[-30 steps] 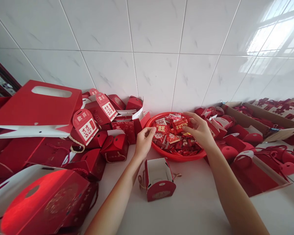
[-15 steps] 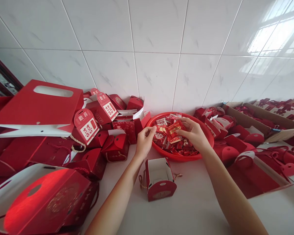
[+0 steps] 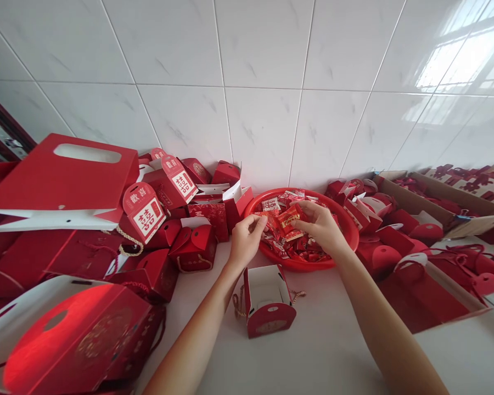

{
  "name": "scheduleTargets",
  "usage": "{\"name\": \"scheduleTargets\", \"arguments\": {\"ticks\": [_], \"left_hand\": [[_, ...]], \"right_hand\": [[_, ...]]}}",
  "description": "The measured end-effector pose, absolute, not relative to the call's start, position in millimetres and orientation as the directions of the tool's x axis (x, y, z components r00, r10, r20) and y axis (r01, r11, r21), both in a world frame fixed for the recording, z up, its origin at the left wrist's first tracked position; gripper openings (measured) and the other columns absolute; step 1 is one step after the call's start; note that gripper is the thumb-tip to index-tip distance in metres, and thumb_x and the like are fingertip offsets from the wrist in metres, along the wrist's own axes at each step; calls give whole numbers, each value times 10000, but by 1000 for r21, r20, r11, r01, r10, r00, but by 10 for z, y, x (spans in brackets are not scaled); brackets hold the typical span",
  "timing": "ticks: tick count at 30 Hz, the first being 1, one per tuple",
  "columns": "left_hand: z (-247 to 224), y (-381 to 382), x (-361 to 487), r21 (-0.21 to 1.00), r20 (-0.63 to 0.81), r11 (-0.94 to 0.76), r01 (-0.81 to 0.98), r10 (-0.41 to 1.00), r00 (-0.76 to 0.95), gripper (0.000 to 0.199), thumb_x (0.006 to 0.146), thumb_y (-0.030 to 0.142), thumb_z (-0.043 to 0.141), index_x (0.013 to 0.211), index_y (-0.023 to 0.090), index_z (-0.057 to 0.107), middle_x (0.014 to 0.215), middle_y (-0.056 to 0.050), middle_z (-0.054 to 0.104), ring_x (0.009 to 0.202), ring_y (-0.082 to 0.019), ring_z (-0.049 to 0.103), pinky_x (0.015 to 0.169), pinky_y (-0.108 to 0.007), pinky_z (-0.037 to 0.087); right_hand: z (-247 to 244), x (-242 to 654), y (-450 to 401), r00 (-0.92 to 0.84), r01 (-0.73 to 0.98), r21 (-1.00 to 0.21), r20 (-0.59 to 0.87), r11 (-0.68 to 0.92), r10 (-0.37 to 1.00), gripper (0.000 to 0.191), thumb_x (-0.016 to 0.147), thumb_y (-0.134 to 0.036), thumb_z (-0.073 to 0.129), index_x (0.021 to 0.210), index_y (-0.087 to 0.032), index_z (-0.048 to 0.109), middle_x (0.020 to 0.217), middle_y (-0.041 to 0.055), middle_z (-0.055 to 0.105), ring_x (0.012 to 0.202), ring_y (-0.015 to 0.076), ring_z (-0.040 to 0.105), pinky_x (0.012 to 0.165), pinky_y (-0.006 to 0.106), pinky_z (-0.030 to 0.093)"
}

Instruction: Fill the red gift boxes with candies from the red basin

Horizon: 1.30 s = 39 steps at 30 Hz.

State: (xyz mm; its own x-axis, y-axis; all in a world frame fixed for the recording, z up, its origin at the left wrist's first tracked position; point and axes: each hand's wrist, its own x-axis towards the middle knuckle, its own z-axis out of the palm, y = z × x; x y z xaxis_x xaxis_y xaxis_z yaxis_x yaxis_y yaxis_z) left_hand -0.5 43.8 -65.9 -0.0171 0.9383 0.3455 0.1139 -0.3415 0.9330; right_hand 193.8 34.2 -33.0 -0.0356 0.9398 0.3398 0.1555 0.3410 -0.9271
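A red plastic basket (image 3: 349, 241) full of red-wrapped candies (image 3: 308, 249) stands near the wall. My left hand (image 3: 247, 237) is over its left side, fingers pinched on a red-wrapped candy (image 3: 265, 219). Over the basket's middle, my right hand (image 3: 319, 224) has its fingers closed on a red and gold candy packet (image 3: 288, 218). A small red box (image 3: 271, 318) with an open top and white inside sits between my forearms, in front of the basket; twisted gold cords show at its two sides. No candy is visible in it.
Red gift boxes (image 3: 193, 247) and a large red bag (image 3: 66, 181) crowd the left side. More red boxes (image 3: 387, 258) and cardboard cartons (image 3: 473, 226) with red items lie to the right. A white tiled wall (image 3: 263, 131) rises behind.
Both hands have shifted slightly; the right one has moved a little left and the packet in it has tilted. The open box stays where it was.
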Motion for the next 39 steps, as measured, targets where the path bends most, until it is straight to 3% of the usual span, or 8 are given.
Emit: {"name": "scheduleTargets", "arguments": {"ticks": [6,10,12,17,24,31,35,39], "left_hand": [[-540,298,6,801,347,-441,405,893,285,122,764,287,724,863,215,726,851,-24,760,789,-206,686,737,-299,521],[-473,245,-50,638,323,-493,592,869,376,190,823,354,699,949,223,753,931,-60,768,935,-266,689,811,-353,532],[-457,249,-85,650,280,-468,599,880,384,247,832,419,697,966,221,762,937,-68,769,941,-277,695,809,-363,541],[-455,342,-148,878,308,-382,288,912,272,354,760,367,759,1084,223,743,1149,-72,758,1043,-260,692,911,-364,536],[-485,437,-90,954,195,-213,-210,975,-106,415,611,445,841,875,186,652,842,0,662,798,-182,657,707,-305,556],[-579,427,15,951,236,-234,-202,972,-17,407,652,481,827,833,195,601,810,21,608,826,-167,625,806,-314,539],[-579,400,20,956,263,-257,-141,964,26,383,721,507,793,871,198,624,858,-4,642,888,-183,640,833,-306,529],[-550,372,24,960,202,-173,-220,973,116,439,710,539,803,954,207,651,885,-16,652,854,-193,649,748,-317,567]], "right_hand": [[-382,1931,372,-84,227,-911,335,345,938,360,690,-222,745,1046,-193,704,1010,72,759,998,276,699,913,433,560],[-377,1960,366,-96,239,-907,333,347,938,384,700,-233,732,1079,-180,706,995,75,754,1018,278,696,925,430,554],[-365,1959,355,-88,240,-908,332,343,939,385,699,-233,727,1078,-173,704,992,77,754,1010,280,697,922,434,555],[-316,1941,323,-64,207,-910,353,358,933,407,705,-228,724,1109,-190,699,1036,78,758,1012,273,701,911,431,571],[-305,1907,287,-116,117,-942,302,315,946,397,694,-287,798,1072,-202,710,1075,74,757,1073,286,692,905,425,588],[-309,1852,259,-132,27,-970,236,241,963,494,687,-365,848,1129,-205,700,1022,62,756,966,260,708,781,388,631],[-322,1868,266,-90,-34,-979,201,199,975,559,662,-383,875,1152,-183,696,1130,85,727,1017,270,692,795,405,647],[-301,1876,264,-151,-82,-982,183,172,972,613,704,-417,861,1243,-188,680,1164,88,730,1011,268,712,866,439,634]]}}
